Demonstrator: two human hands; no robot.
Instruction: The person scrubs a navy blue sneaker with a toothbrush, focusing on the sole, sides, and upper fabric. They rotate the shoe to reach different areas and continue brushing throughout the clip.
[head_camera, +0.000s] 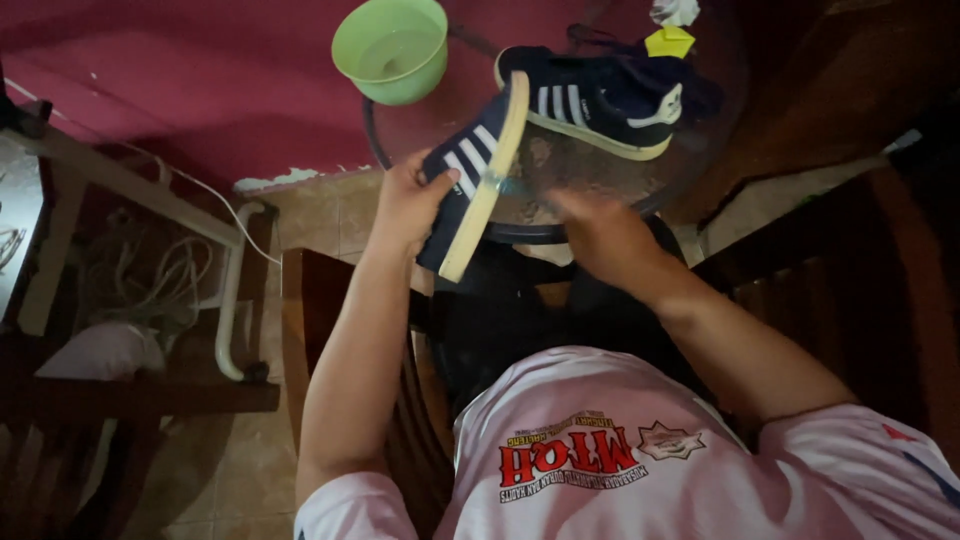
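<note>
A light green round plastic bowl (391, 48) is sitting at the upper middle of the frame on a round dark glass-topped table (600, 190), holding what looks like a little clear water. A navy fabric sneaker with white side stripes and a cream rubber sole (478, 175) is being held at centre frame, tilted on its side so that the sole edge is facing right and the stripes are showing toward the camera. The left hand (410, 205) is gripping this sneaker, thumb lying across its striped side and fingers wrapping behind. The right hand (595, 230) is hovering low over the table's near edge, just right of the sole; whether it is touching or holding anything is blurred and cannot be told. A second matching navy sneaker (600, 100) is resting upright on the table in the upper right, with a small yellow folded object (669, 42) lying beyond it.
</note>
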